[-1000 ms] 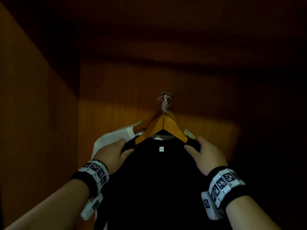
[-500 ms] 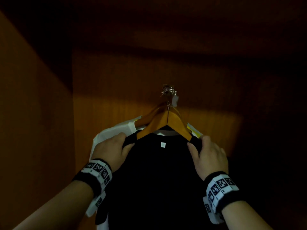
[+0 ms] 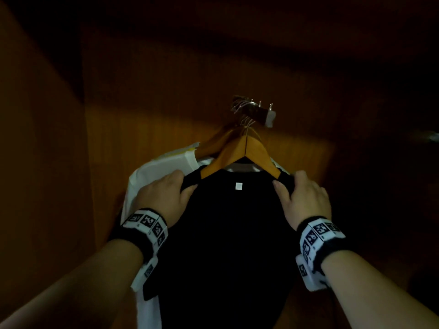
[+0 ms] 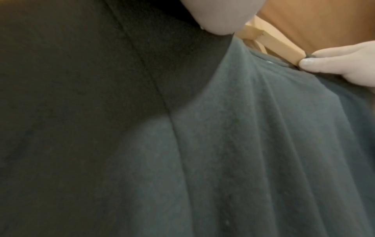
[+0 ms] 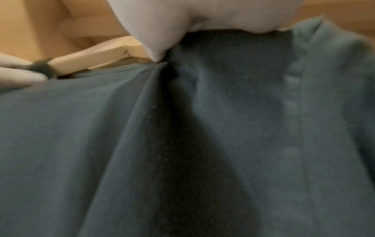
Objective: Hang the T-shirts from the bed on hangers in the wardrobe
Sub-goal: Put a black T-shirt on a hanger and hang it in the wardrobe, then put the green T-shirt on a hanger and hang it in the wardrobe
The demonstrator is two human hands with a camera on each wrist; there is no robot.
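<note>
A black T-shirt (image 3: 232, 233) hangs on a wooden hanger (image 3: 240, 155) whose hook sits on the wardrobe's short rail (image 3: 254, 110). My left hand (image 3: 166, 195) grips the shirt's left shoulder, thumb in front and fingers behind. My right hand (image 3: 304, 198) grips the right shoulder the same way. In the left wrist view the dark fabric (image 4: 243, 144) fills the frame, with the hanger's arm (image 4: 284, 48) and my right hand's fingers (image 4: 334, 62) at the upper right. The right wrist view shows the fabric (image 5: 182, 144) bunched under my thumb (image 5: 154, 48) beside the hanger (image 5: 97, 59).
Behind the black shirt hang a white T-shirt (image 3: 161, 169) and other wooden hangers (image 3: 213, 143) on the same rail. The wardrobe's wooden side wall (image 3: 40, 162) is close on the left and its back panel (image 3: 166, 91) lies behind. The right side is dark.
The view has shifted, so the rail and hanger sit further right and show side on. Both hands keep their hold on the shirt's shoulders, the right one slightly higher.
</note>
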